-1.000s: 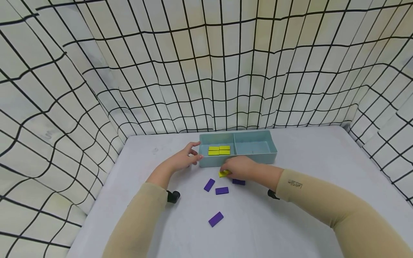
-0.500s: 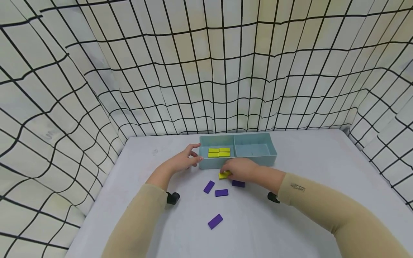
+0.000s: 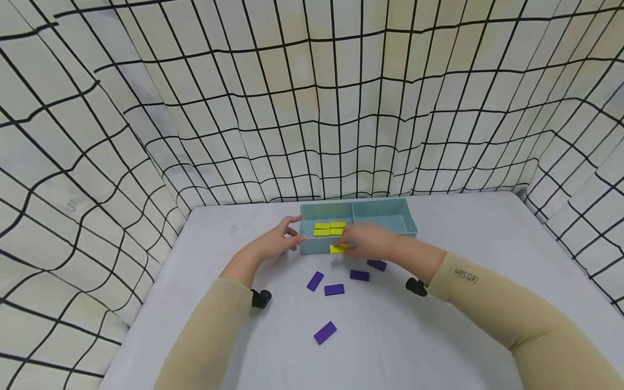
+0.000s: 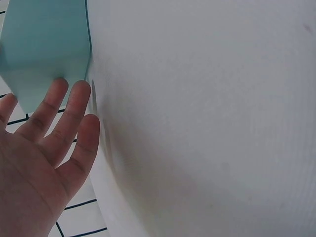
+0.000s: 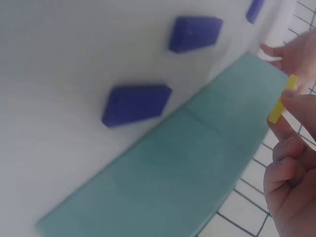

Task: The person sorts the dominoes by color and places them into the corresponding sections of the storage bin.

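My right hand [image 3: 368, 241] pinches a yellow block [image 3: 338, 248] between thumb and fingertips, raised at the front wall of the light blue two-part box [image 3: 312, 247]. The right wrist view shows the yellow block [image 5: 283, 98] edge-on in that pinch. Several yellow blocks [image 3: 322, 232] lie in two rows in the box's left compartment. At the box's left end, my left hand [image 3: 275, 240] has its thumb and a finger at the rim. Its other fingers [image 4: 64, 123] extend loosely beside the end wall in the left wrist view.
Several purple blocks lie scattered on the white table in front of the box, the nearest purple block [image 3: 325, 332] closest to me. Another purple block [image 3: 377, 265] lies below my right wrist. A white backdrop with black grid lines [image 3: 341, 135] rises behind the table.
My right hand has lifted the yellow block from the table up toward the box's front rim. This uncovers a purple block that was hidden under the hand. My left hand stays put.
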Tool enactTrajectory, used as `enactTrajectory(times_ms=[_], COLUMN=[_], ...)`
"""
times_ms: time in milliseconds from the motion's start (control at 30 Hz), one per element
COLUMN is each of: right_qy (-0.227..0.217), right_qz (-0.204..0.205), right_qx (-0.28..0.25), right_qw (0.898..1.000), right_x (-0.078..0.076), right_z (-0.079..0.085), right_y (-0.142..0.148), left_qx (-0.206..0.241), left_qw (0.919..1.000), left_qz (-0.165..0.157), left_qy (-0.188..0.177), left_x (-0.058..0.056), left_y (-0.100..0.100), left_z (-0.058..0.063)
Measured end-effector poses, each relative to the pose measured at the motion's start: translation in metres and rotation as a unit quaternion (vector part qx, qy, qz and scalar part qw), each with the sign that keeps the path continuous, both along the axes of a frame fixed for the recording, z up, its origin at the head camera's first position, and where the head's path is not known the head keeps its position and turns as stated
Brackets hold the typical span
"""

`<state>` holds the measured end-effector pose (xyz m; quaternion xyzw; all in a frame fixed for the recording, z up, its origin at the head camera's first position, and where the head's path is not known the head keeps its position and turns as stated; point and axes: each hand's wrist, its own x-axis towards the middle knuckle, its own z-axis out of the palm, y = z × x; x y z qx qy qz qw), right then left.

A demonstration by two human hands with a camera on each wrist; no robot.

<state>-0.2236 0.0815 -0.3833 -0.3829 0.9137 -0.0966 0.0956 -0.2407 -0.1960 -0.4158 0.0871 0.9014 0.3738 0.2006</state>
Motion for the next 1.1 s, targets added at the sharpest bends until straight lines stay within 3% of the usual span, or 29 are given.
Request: enactTrajectory(times_ms=[300, 500, 833, 1100], right_qy=[0.035, 0.024, -0.006, -0.009], right_qz=[-0.007, -0.013, -0.049, -0.052], right_qx=[-0.018, -0.024, -0.004, 0.021], right_qw=[0.999, 0.999, 0.999, 0.998], right_x=[-0.011, -0.018, -0.036, -0.054], right_z=[0.020, 0.025, 0.018, 0.006], right_y=[0.008, 0.008, -0.008, -0.023], left_qx=[0.006, 0.012, 0.010, 0.017], left_qw=[1.0000, 0.9999, 0.9999, 0.9998], left_qz=[-0.005, -0.007, -0.007, -0.008], left_qy=[0.001, 0.000, -0.003, -0.001], left_x=[-0.001, 0.000, -0.001, -0.001], left_y=[-0.001, -0.002, -0.003, -0.003], left_z=[-0.001, 0.000, -0.001, -0.002])
